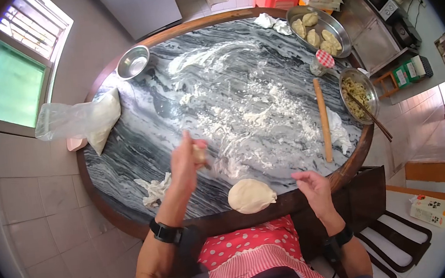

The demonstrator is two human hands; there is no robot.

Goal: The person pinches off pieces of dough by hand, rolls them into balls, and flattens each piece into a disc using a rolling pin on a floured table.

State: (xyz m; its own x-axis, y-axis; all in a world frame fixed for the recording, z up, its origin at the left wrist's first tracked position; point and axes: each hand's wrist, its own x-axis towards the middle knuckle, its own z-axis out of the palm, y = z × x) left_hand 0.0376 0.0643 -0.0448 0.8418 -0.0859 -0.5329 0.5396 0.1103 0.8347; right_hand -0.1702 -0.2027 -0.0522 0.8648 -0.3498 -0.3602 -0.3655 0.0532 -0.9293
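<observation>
My left hand (183,163) is raised over the left middle of the marble tabletop, its fingers curled around a small pale lump of dough (200,156). The lump is blurred and partly hidden by the fingers. A round, flattened piece of dough (250,196) lies at the near edge, between my two hands. To its right hovers my right hand (314,188), with thumb and forefinger stretched out and slightly apart, holding nothing that I can see. Loose flour (255,116) is scattered over the table's middle. A wooden rolling pin (323,120) rests farther right.
On the right are a bowl of chopped filling (359,104) with chopsticks, a jar with a checked lid (325,59) and a metal basin (343,34) holding several dough pieces. A flour bag (104,119), a steel bowl (133,62) and a crumpled cloth (155,190) occupy the left.
</observation>
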